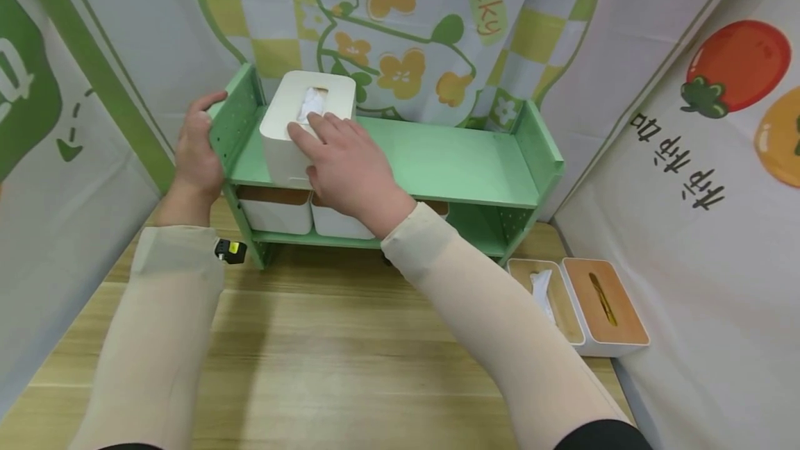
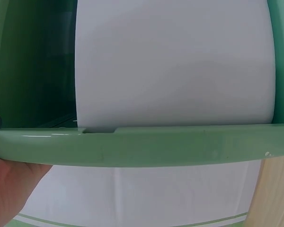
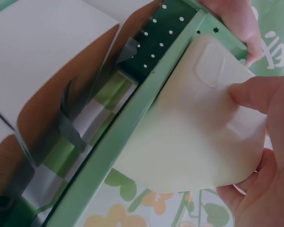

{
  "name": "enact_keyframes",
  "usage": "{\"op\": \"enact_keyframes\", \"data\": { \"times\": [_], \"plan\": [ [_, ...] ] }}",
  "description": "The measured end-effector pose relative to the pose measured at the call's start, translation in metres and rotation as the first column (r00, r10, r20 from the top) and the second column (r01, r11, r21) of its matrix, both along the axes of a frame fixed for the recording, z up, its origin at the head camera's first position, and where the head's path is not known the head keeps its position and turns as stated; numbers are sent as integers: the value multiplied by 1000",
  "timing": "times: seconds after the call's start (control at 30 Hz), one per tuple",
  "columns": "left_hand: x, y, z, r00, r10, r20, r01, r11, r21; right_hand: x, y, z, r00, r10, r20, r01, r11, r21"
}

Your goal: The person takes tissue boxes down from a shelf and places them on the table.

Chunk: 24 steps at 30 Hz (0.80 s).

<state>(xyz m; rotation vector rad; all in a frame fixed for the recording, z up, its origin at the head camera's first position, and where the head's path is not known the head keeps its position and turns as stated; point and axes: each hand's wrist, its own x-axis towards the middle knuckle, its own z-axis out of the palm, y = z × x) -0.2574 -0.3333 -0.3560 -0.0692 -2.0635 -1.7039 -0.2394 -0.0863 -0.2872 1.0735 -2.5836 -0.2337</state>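
Observation:
A white tissue box with a tissue poking from its top slot stands at the left end of a green two-tier shelf's upper board. My right hand holds this box, its fingers on the lid. In the right wrist view the thumb of the right hand presses one face of the cream-white box, with fingers at another side. My left hand grips the shelf's left side panel at its edge. Part of that hand shows beside the green panel in the left wrist view.
White boxes with wood-coloured tops fill the left part of the lower tier. Two more tissue boxes, one with a tissue showing and one with a brown lid, stand on the wooden surface at right. Printed curtains hang behind.

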Motion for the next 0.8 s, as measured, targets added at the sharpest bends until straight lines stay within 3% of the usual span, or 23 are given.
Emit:
{"op": "enact_keyframes", "data": {
  "times": [0.4, 0.8],
  "plan": [
    [-1, -1, -2, 1000, 12, -17, -13, 999, -35, -4, 38, -8, 997, 68, -41, -75, 981, -181],
    [0, -2, -3, 1000, 11, -5, -11, 999, -37, -10, 68, -12, 999, 38, -21, -42, 974, -225]
  ]
}}
